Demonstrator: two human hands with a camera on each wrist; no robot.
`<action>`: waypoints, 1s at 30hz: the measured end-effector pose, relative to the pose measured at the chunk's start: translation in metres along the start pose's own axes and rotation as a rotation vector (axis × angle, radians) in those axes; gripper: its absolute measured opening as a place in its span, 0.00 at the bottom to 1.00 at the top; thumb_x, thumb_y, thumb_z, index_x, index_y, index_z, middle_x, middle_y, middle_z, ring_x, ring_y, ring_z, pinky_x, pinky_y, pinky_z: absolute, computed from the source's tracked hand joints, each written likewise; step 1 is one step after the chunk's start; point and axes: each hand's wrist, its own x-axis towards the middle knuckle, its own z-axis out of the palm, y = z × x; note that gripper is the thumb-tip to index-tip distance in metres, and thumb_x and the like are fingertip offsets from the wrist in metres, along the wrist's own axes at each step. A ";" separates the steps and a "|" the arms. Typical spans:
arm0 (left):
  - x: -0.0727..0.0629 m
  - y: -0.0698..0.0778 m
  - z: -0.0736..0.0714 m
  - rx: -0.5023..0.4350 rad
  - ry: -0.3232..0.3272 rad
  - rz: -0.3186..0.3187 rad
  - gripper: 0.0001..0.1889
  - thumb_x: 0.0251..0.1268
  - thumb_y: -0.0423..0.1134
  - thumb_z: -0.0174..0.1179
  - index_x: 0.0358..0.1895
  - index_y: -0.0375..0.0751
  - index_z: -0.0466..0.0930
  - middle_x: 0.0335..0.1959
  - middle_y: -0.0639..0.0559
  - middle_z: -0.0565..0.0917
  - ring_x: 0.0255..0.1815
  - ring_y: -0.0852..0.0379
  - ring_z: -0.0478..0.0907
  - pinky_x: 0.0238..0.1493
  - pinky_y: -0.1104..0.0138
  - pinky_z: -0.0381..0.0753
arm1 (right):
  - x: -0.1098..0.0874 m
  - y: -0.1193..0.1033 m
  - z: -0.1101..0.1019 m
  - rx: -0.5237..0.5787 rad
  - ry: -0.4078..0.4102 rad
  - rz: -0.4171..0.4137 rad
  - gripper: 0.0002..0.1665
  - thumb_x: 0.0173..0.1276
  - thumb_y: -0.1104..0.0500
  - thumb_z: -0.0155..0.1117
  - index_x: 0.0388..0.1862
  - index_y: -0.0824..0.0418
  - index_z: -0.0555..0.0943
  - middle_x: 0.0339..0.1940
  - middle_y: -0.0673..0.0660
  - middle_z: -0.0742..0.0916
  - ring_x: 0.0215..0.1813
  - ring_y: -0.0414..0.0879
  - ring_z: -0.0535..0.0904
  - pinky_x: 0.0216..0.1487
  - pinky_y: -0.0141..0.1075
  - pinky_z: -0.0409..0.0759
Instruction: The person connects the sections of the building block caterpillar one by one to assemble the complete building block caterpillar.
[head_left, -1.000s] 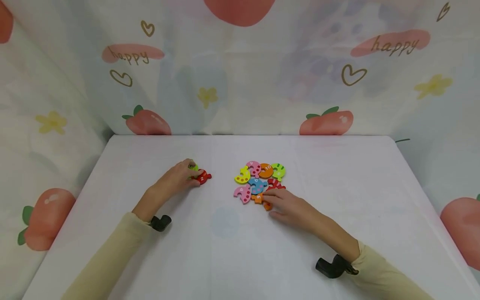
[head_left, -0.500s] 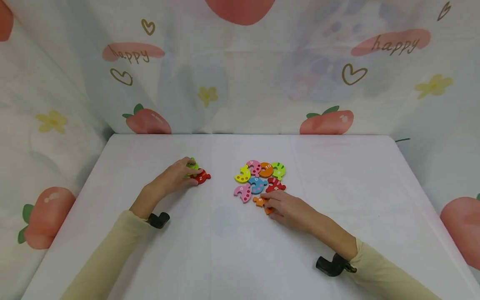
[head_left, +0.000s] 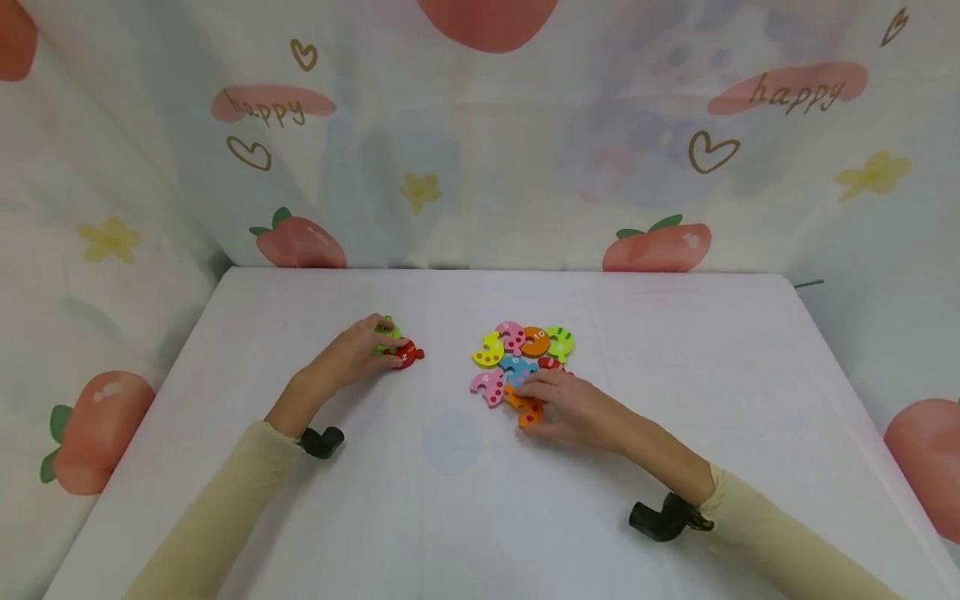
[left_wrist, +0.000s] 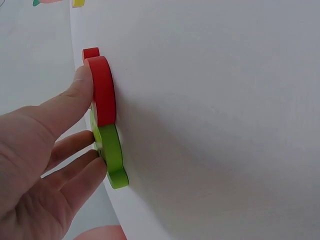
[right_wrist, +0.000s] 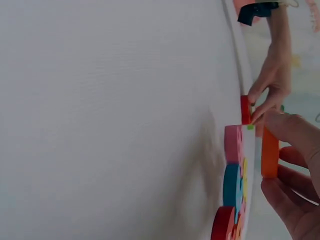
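Observation:
My left hand (head_left: 345, 357) rests its thumb on a red puzzle piece (head_left: 408, 354) marked 2 and its fingertips on a green puzzle piece (left_wrist: 111, 152). These two pieces touch each other, lying flat on the table. Between thumb and fingers, my right hand (head_left: 588, 410) pinches an orange puzzle piece (right_wrist: 270, 154); the right wrist view has it raised off the table. Beneath and beyond this hand lie a blue piece (head_left: 516, 367), a pink piece (head_left: 488, 387) marked 4 and a red piece (head_left: 551, 363), the last partly hidden by the fingers.
At the back of the cluster sit a yellow piece (head_left: 487, 351), a pink spotted piece (head_left: 512, 337), an orange piece (head_left: 536, 342) marked 10 and a striped green piece (head_left: 560, 343). The white table (head_left: 450, 517) meets a patterned curtain (head_left: 480, 167) behind.
My right hand has picked up the orange piece from the cluster's near edge and shifted it slightly left. The left hand has stayed at the red and green pieces.

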 end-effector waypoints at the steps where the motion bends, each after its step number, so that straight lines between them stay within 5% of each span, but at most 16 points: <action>1: -0.001 0.000 0.000 -0.006 0.004 -0.007 0.24 0.56 0.43 0.69 0.58 0.46 0.81 0.61 0.38 0.74 0.63 0.40 0.72 0.62 0.51 0.77 | 0.007 -0.002 0.000 0.018 0.039 -0.006 0.28 0.57 0.52 0.74 0.56 0.58 0.82 0.51 0.53 0.84 0.54 0.47 0.78 0.53 0.41 0.83; 7: -0.003 -0.001 0.001 -0.028 0.034 -0.036 0.22 0.58 0.39 0.68 0.58 0.46 0.81 0.60 0.40 0.74 0.63 0.41 0.73 0.60 0.52 0.78 | 0.066 -0.017 0.012 0.135 0.154 0.026 0.29 0.60 0.52 0.73 0.59 0.59 0.81 0.52 0.57 0.82 0.53 0.48 0.77 0.50 0.37 0.83; 15: -0.002 -0.004 0.006 -0.029 0.048 -0.005 0.20 0.61 0.35 0.65 0.58 0.46 0.82 0.59 0.39 0.74 0.62 0.42 0.74 0.62 0.52 0.77 | 0.133 -0.029 0.035 0.158 0.142 0.086 0.31 0.61 0.50 0.71 0.61 0.62 0.78 0.53 0.60 0.81 0.53 0.51 0.75 0.54 0.38 0.80; 30: -0.002 -0.005 0.005 -0.042 0.053 0.007 0.18 0.62 0.36 0.65 0.56 0.45 0.83 0.59 0.37 0.75 0.60 0.39 0.75 0.61 0.49 0.76 | 0.151 -0.032 0.049 0.131 0.182 0.154 0.33 0.60 0.50 0.72 0.62 0.63 0.78 0.50 0.60 0.80 0.50 0.50 0.74 0.51 0.37 0.79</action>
